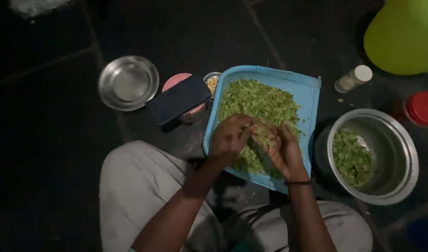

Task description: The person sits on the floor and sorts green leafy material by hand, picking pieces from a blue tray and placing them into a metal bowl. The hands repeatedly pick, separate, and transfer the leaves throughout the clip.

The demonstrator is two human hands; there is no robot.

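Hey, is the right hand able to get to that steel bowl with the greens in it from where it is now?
Probably yes. The right hand is over the blue tray, and the steel bowl sits just beside the tray on that side, open-topped, with nothing between them.

A heap of chopped pale-green leaves [260, 100] fills the shallow light-blue rectangular plastic tray [307, 86], which lies tilted on the dark floor; a small pinch of the same greens [262, 133] sits raised above the heap's near edge
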